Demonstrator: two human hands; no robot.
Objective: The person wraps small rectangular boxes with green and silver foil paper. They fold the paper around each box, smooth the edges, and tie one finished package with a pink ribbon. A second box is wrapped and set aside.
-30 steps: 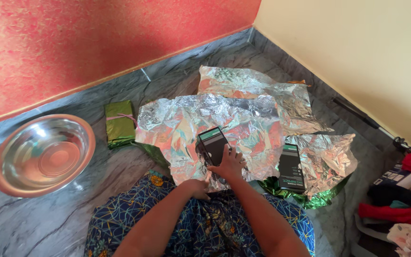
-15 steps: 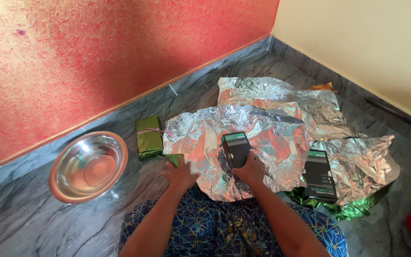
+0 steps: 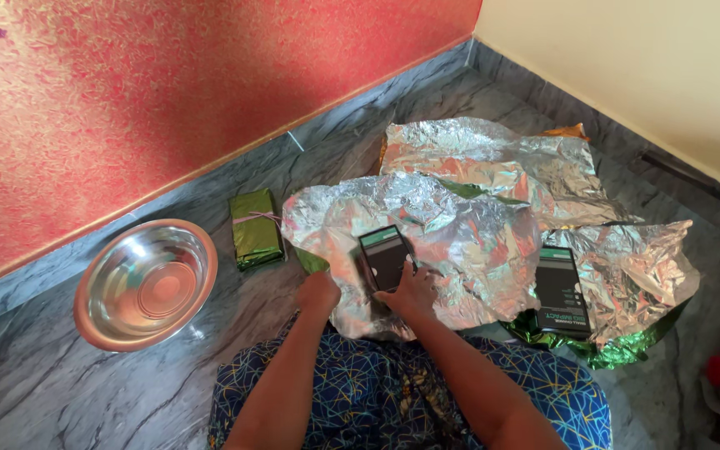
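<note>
Foil (image 3: pixel 460 242) lay crumpled under the dark box (image 3: pixel 383 257), which the right hand (image 3: pixel 406 292) pinned flat with spread fingers — no closed grip. Beside it, the left hand (image 3: pixel 318 293) pinched the sheet's near edge; tugging probably risked tearing it — or shifting the box.

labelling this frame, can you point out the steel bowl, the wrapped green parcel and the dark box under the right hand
steel bowl (image 3: pixel 145 283), head view, inner base.
wrapped green parcel (image 3: pixel 256 227), head view, top face by the ribbon.
dark box (image 3: pixel 383 254), head view, upper face above the right hand (image 3: pixel 410 293).
</note>
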